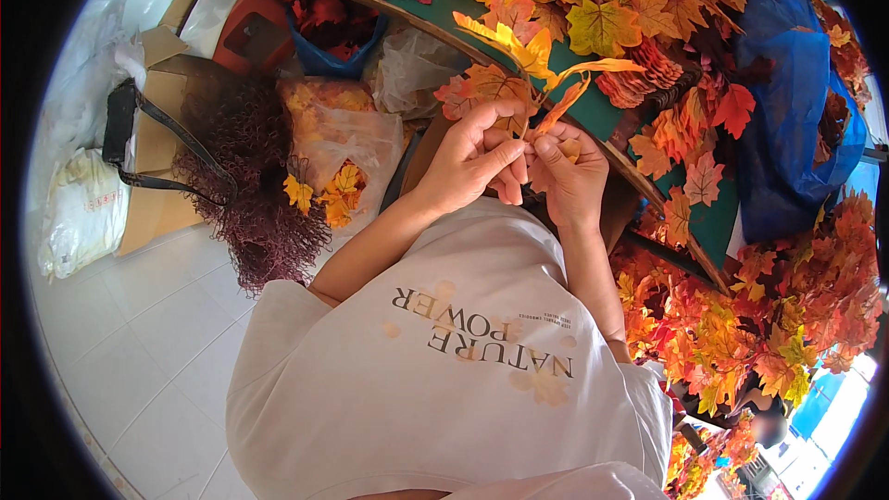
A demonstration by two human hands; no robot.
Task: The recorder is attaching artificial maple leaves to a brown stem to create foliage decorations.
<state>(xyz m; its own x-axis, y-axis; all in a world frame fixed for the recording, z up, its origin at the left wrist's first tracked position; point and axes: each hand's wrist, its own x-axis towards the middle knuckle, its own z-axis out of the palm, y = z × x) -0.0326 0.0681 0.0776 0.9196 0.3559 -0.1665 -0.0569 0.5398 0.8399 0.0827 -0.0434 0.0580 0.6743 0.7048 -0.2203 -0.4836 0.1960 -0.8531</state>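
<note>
White bag (85, 208): well to the left of the green table (718, 236).
Cardboard (153, 190): beside the white bag, also left of the table.
Dark twigs (245, 167): a tangled bundle, left of the table.
Clear bag (347, 143): orange and yellow leaves inside, near the table's front edge.
Left hand (474, 156): just off the table's front edge, fingers curled, thumb and fingertips pinching the sprig's stem.
Leaf sprig (525, 51): yellow and orange, between both hands, leaves reaching over the table's edge.
Right hand (572, 171): near the table's edge, fingers bent, pinching the sprig low down.
Leaf pile (607, 0): on the table.
Blue bag (787, 83): toward the table's right end.
</note>
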